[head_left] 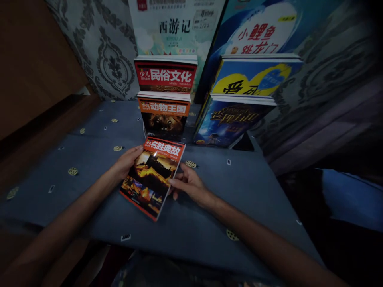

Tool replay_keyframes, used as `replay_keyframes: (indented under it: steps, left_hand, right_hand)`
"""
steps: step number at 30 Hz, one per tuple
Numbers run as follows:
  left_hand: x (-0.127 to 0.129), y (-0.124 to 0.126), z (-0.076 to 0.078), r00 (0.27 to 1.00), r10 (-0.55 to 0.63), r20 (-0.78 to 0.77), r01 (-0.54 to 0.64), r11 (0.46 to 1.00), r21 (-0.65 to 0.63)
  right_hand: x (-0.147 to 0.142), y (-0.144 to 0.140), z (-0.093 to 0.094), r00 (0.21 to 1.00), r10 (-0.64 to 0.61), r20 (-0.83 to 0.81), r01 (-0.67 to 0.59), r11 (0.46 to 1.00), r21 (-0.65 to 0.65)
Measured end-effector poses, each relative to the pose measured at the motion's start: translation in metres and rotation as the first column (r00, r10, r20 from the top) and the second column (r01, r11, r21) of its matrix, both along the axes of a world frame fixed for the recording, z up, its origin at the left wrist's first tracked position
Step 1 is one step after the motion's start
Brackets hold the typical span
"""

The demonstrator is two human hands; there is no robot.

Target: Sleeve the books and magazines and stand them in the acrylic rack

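An orange-topped book with a fortress picture on its cover (152, 175) is held over the dark blue cloth-covered table (239, 191). My left hand (125, 162) grips its left edge near the top. My right hand (188, 183) holds its right edge, thumb on the cover. Just behind it stands a book with an orange band and a lion picture (164, 115), and behind that a red-banded book (165, 75), both propped upright in a row.
To the right stand a dark blue book (230, 121) and a blue-and-yellow one (254, 75), with larger books (176, 24) leaning on the patterned wall behind. Wooden furniture (32, 67) is at the left. The table drops off at right into darkness.
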State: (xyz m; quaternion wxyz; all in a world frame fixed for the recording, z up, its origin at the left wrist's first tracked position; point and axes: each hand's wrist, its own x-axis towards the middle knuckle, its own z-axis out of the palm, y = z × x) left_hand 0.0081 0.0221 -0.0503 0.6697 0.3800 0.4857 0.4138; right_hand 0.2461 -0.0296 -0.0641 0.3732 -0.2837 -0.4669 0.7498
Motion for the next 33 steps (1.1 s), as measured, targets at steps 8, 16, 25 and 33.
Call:
replay_keyframes:
  steps: [8, 16, 25, 33]
  left_hand:
    - [0.001, 0.021, 0.015, 0.711, -0.151, -0.687, 0.428, 0.868, 0.253]
    - [0.035, -0.041, 0.025, 0.230, 0.258, -0.939, 0.714, 0.610, 0.342]
    - [0.059, -0.082, 0.019, 0.097, 0.216, -0.972, 0.732, 0.646, 0.216]
    - [0.058, -0.082, 0.026, 0.302, 0.111, -0.947, 0.630, 0.723, 0.285]
  right_hand:
    - [0.020, 0.017, -0.008, 0.969, -0.238, 0.070, 0.238, 0.971, 0.003]
    - [0.023, 0.023, -0.016, 0.962, -0.262, 0.079, 0.265, 0.964, -0.035]
    - [0.024, 0.022, -0.015, 0.965, -0.250, 0.075, 0.255, 0.965, -0.057]
    - [0.029, 0.029, -0.010, 0.955, -0.266, 0.131, 0.278, 0.957, -0.084]
